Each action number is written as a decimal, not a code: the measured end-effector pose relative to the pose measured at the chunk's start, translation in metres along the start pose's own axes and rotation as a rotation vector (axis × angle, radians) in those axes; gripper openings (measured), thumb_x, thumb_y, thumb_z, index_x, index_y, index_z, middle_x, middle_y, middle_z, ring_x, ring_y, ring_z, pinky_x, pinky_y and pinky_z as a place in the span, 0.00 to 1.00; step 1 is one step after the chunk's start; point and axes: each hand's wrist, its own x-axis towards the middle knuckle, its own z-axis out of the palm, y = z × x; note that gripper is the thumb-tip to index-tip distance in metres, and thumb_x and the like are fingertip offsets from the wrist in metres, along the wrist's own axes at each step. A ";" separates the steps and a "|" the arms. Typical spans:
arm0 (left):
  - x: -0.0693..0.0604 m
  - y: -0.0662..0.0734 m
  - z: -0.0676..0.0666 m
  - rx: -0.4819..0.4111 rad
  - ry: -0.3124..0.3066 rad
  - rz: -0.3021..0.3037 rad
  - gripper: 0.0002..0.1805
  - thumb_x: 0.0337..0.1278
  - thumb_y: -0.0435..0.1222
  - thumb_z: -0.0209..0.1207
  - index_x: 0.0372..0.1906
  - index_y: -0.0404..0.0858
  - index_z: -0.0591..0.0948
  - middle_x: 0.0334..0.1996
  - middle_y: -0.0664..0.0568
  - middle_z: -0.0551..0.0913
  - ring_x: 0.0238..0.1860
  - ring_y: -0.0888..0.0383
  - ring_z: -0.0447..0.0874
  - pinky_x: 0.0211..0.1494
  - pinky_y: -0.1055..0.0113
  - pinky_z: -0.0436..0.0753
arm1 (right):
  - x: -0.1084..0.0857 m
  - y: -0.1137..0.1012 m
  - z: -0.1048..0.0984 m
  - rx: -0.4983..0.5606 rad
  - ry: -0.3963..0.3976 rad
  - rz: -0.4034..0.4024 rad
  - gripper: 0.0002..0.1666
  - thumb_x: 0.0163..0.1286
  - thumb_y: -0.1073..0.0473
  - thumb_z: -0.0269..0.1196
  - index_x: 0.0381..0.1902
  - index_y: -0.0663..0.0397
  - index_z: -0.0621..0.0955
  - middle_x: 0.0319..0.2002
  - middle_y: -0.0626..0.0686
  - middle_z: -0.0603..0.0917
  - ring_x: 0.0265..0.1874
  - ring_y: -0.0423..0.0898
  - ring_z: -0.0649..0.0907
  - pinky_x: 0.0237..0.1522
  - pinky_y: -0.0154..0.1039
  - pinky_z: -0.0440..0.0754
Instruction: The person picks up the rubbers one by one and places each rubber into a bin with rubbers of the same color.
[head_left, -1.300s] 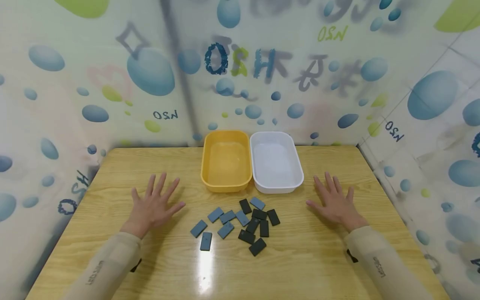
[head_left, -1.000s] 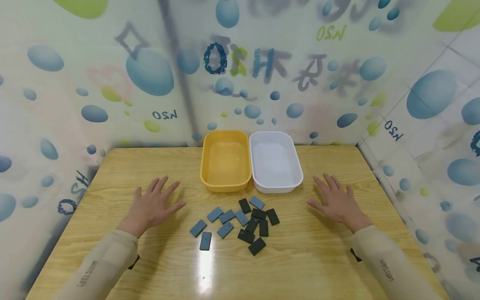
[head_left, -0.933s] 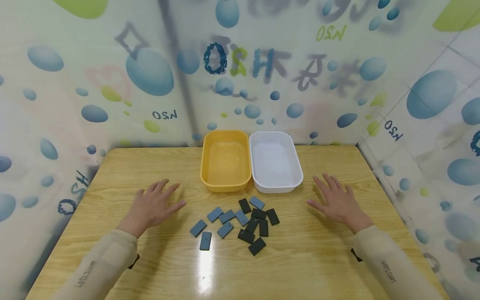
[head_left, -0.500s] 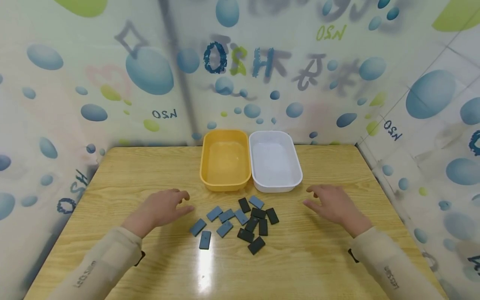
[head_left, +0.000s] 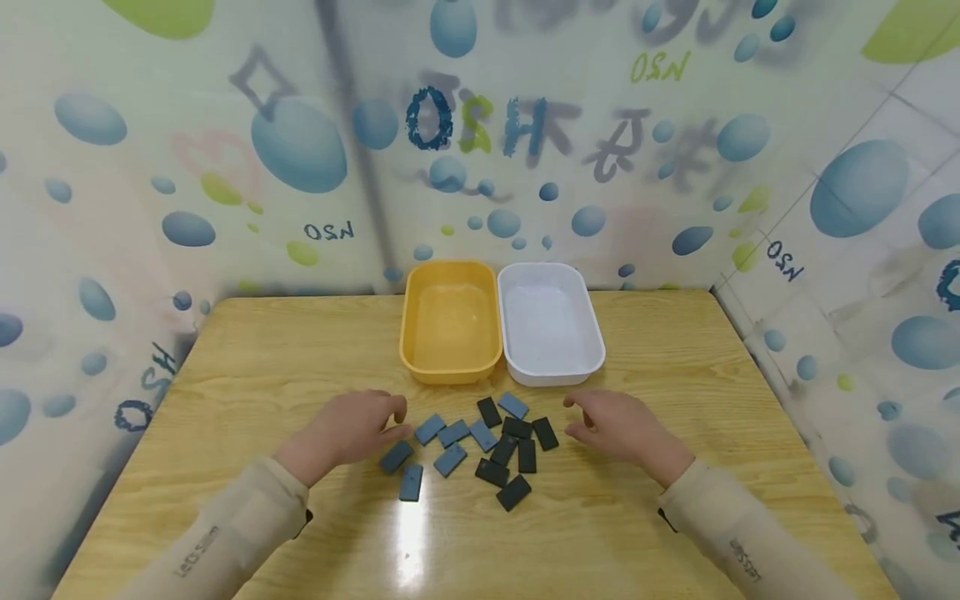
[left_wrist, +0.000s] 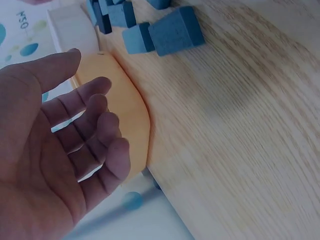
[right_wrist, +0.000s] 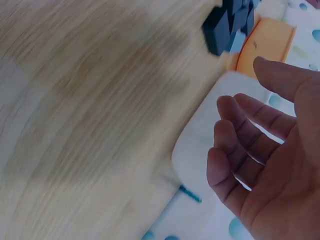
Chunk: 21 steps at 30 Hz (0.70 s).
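Several small rectangular blocks lie loose mid-table, blue ones such as this blue block (head_left: 411, 482) mostly to the left and black ones such as this black block (head_left: 513, 493) to the right. My left hand (head_left: 358, 425) hovers at the left edge of the blue group, fingers loosely bent, holding nothing. In the left wrist view its palm (left_wrist: 45, 145) faces the camera, with a gap between thumb and fingers. Just right of the black group is my right hand (head_left: 618, 427), fingers relaxed and bent, also holding nothing; the right wrist view shows bare fingertips (right_wrist: 225, 131).
Behind the blocks a yellow bin (head_left: 452, 373) and a white bin (head_left: 555, 375) stand side by side, touching, near the back wall. The wooden table (head_left: 300, 333) meets a patterned wall covering (head_left: 630, 50) at the back and right.
Both hands have moved inward toward the blocks, the left hand rightward and the right hand leftward. Their spread fingers have become loosely bent. Blocks and bins have not moved.
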 end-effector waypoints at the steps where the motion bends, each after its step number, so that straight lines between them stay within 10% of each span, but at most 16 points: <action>1: 0.000 0.002 0.001 0.002 0.005 0.004 0.10 0.62 0.48 0.61 0.32 0.47 0.77 0.25 0.59 0.78 0.21 0.64 0.68 0.25 0.68 0.69 | 0.002 -0.003 0.002 -0.004 -0.007 -0.003 0.23 0.66 0.47 0.64 0.56 0.50 0.78 0.25 0.42 0.76 0.21 0.37 0.72 0.26 0.36 0.71; 21: 0.018 0.033 0.014 -0.104 0.010 0.152 0.08 0.64 0.47 0.59 0.32 0.49 0.78 0.22 0.64 0.76 0.20 0.69 0.68 0.26 0.71 0.69 | 0.022 -0.030 0.033 -0.112 0.011 0.008 0.19 0.66 0.47 0.64 0.50 0.49 0.75 0.26 0.46 0.79 0.23 0.42 0.76 0.25 0.41 0.73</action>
